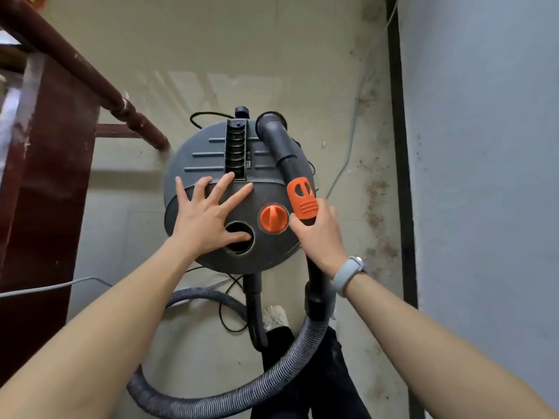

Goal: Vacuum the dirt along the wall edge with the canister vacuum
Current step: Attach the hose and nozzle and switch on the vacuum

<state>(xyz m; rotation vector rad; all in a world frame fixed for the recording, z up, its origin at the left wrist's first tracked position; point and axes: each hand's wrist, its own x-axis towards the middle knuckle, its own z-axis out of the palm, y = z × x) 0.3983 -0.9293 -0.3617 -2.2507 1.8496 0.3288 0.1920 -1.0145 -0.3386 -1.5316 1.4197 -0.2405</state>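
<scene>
Beige floor [302, 55], dirt [375, 207] along wall [484, 146] at right. Canister vacuum [211, 152] below you; your left hand [205, 216] spread flat on lid, right hand [320, 234] gripping hose wand [290, 158] beside orange knob [274, 218].

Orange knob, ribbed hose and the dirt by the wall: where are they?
orange knob [274, 218], head view, its raised centre bar.
ribbed hose [211, 402], head view, the bottom of its loop.
dirt [375, 207], head view, brown specks beside the wall.

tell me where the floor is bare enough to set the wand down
Bare floor lies beyond the vacuum, between the wooden railing and the dirt by the wall. Another patch sits left of the hose. Near the feet, hose and cords crowd it.
</scene>
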